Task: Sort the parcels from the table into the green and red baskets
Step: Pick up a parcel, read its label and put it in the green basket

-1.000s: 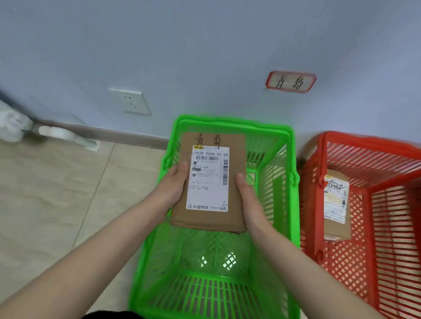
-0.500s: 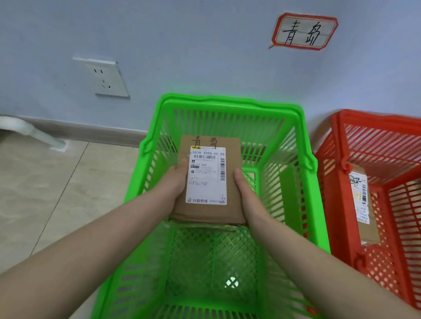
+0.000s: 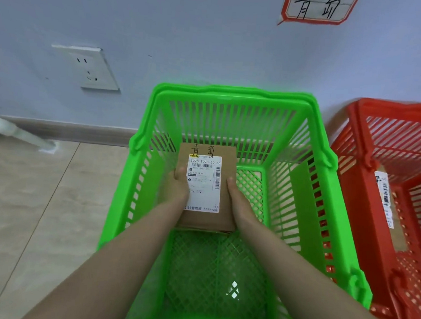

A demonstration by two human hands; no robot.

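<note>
**Inspector A:** What are we recording on materials?

**Inspector B:** We are noting a flat, rectangular parcel [image 3: 206, 191] of plain matte brown cardboard with square edges. A white shipping label [image 3: 204, 164] with barcodes is covering most of its top face, and two handwritten characters are sitting above the label. It is being held inside the green basket [image 3: 235, 92], a moulded plastic crate with slotted walls, a diamond-mesh floor and a thick rounded rim.

**Inspector A:** And its orientation?

**Inspector B:** We are seeing the long axis running away from the person toward the wall, label face up, handwritten end pointing at the wall. It is sitting in the far half of the basket, roughly centred between the side walls. We are unable to say whether its underside is touching the mesh floor; the view is too steep.

**Inspector A:** The hands?

**Inspector B:** The left hand [image 3: 177, 184] is gripping the left long edge, thumb lying over the label. The right hand [image 3: 239, 202] is gripping the right long edge, thumb on the cardboard top.

**Inspector A:** Surroundings?

**Inspector B:** We are logging the red basket [image 3: 360, 196] just beside the green one on the right, of the same slotted plastic, with a second labelled cardboard parcel [image 3: 387, 206] inside it. Behind, a smooth pale wall is carrying a white socket plate [image 3: 92, 69] and a red-bordered paper sign [image 3: 317, 6]. The floor [image 3: 24, 207] is showing glossy beige tile.
</note>
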